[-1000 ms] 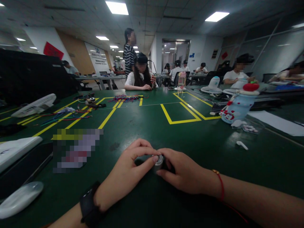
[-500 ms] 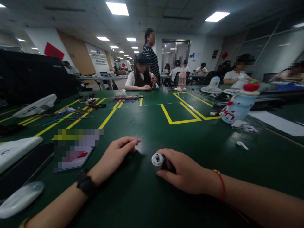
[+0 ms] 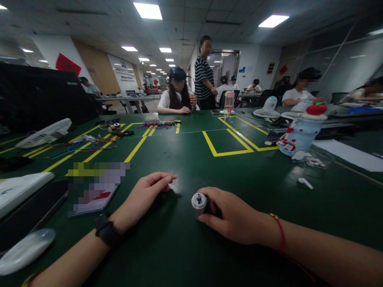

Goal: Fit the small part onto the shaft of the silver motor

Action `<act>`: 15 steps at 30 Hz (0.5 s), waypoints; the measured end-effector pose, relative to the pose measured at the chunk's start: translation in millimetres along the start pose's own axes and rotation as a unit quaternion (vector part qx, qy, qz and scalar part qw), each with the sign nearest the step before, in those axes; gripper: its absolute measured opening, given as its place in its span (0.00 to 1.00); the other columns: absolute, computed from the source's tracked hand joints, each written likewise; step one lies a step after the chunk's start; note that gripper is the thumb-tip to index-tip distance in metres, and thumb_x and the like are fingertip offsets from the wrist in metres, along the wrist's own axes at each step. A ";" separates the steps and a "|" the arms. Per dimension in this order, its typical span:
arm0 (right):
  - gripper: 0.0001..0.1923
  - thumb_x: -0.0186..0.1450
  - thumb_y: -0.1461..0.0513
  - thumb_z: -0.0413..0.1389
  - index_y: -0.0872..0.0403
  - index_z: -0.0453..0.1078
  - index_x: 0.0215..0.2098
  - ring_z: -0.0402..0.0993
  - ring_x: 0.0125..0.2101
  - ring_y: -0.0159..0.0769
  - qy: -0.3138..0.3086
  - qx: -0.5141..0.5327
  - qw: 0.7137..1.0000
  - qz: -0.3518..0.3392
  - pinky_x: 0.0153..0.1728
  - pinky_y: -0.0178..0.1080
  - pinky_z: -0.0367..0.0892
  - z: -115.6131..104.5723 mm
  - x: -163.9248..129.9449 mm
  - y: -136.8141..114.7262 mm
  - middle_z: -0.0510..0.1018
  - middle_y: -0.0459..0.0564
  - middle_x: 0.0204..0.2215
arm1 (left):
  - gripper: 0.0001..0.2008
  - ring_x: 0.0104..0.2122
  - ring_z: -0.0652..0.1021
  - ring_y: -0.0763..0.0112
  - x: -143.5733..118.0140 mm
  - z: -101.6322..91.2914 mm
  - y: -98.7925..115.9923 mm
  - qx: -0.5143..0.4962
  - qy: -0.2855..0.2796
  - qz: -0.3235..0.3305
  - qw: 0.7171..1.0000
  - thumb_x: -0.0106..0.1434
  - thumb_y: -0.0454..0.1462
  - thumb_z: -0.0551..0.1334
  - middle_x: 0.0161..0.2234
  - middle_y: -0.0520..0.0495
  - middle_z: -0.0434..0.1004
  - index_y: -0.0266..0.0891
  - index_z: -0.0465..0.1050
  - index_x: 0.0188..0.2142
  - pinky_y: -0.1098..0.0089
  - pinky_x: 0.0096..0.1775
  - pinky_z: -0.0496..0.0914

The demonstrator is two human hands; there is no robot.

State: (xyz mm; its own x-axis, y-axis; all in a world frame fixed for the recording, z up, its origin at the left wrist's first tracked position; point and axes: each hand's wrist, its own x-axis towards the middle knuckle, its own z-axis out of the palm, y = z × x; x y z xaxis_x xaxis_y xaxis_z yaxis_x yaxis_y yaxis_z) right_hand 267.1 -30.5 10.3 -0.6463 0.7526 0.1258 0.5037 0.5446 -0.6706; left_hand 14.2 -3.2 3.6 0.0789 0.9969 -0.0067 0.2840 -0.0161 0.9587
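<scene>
Left hand (image 3: pixel 145 195) is off the motor (image 3: pixel 199 202) now — it rests curled on the table (image 3: pixel 191 159) just beside it, pinching something small, unclear what. Right hand (image 3: pixel 233 217) alone grips the motor, shaft end exposed.
</scene>
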 end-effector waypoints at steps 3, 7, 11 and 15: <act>0.19 0.62 0.61 0.58 0.54 0.64 0.51 0.66 0.32 0.34 0.003 0.000 1.000 -0.001 0.32 0.37 0.62 -0.1 0.2 -0.6 0.73 0.50 0.40 | 0.12 0.37 0.75 0.64 -6.6 3.4 8.9 0.074 -0.044 0.041 0.995 0.64 0.44 0.61 0.36 0.48 0.77 0.41 0.76 0.42 0.65 0.40 0.67; 0.17 0.62 0.62 0.58 0.54 0.65 0.49 0.65 0.31 0.34 0.005 -0.003 1.000 -0.006 0.32 0.37 0.61 0.3 1.4 -0.8 0.73 0.49 0.38 | 0.08 0.42 0.74 0.64 -18.2 13.7 18.8 0.176 -0.104 0.188 0.961 0.65 0.39 0.60 0.41 0.48 0.74 0.43 0.76 0.41 0.64 0.44 0.67; 0.17 0.62 0.63 0.58 0.54 0.64 0.49 0.64 0.30 0.33 0.009 -0.006 1.000 -0.019 0.31 0.36 0.60 1.4 2.4 -0.4 0.73 0.48 0.37 | 0.08 0.42 0.73 0.66 -29.2 28.1 26.3 0.183 -0.087 0.250 0.947 0.66 0.37 0.60 0.41 0.48 0.72 0.44 0.74 0.44 0.65 0.45 0.67; 0.15 0.62 0.63 0.58 0.54 0.65 0.47 0.63 0.28 0.32 0.011 -0.009 1.000 -0.027 0.29 0.35 0.59 3.0 2.9 0.1 0.72 0.47 0.34 | 0.07 0.40 0.73 0.67 -35.8 39.9 31.5 0.188 -0.065 0.252 0.947 0.66 0.36 0.60 0.40 0.49 0.71 0.46 0.77 0.41 0.66 0.43 0.68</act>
State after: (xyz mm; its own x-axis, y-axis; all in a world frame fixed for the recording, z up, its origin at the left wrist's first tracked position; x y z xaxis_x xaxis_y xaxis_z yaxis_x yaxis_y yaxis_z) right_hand 263.6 -29.4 8.4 -0.6597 0.7301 0.1783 0.4782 0.5908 -0.6498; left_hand 58.4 -42.5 22.7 0.4043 0.8378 0.3670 0.4966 -0.5380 0.6811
